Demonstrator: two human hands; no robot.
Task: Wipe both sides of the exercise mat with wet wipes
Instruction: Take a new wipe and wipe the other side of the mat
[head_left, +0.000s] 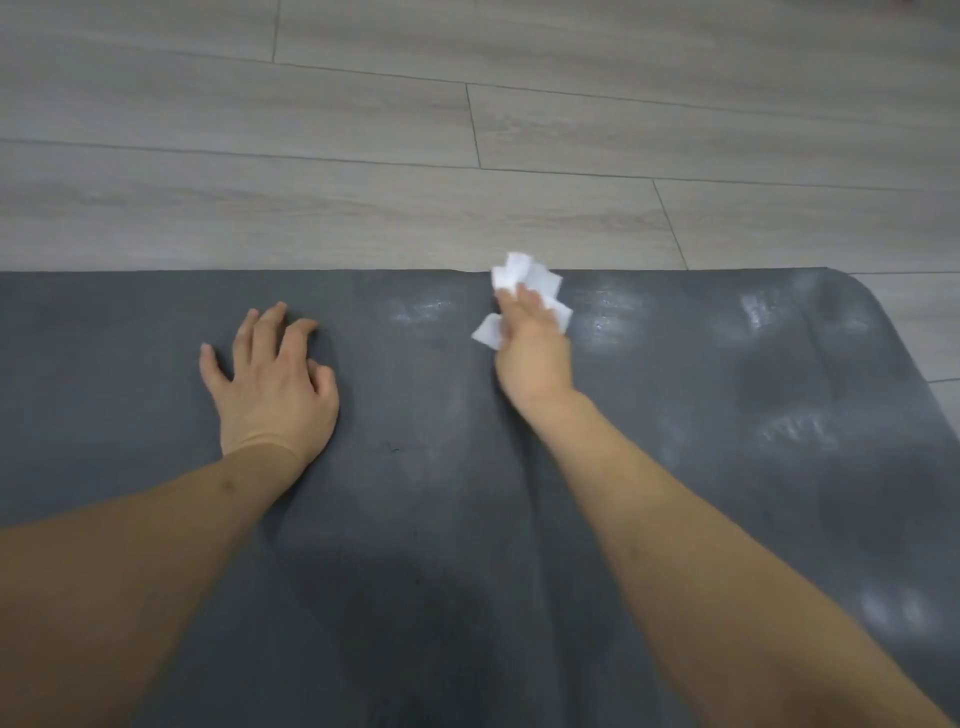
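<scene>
A dark grey exercise mat (426, 493) lies flat on the floor and fills the lower half of the view, its rounded corner at the far right. My right hand (530, 348) presses a crumpled white wet wipe (524, 283) against the mat near its far edge, fingers over the wipe. My left hand (272, 379) rests on the mat to the left, fingers spread and slightly bent, holding nothing. Pale wet streaks shine on the mat to the right of the wipe and just left of it.
Light grey wood-look floor planks (467, 156) stretch beyond the mat's far edge and past its right corner. A faint crease runs down the mat under my right forearm.
</scene>
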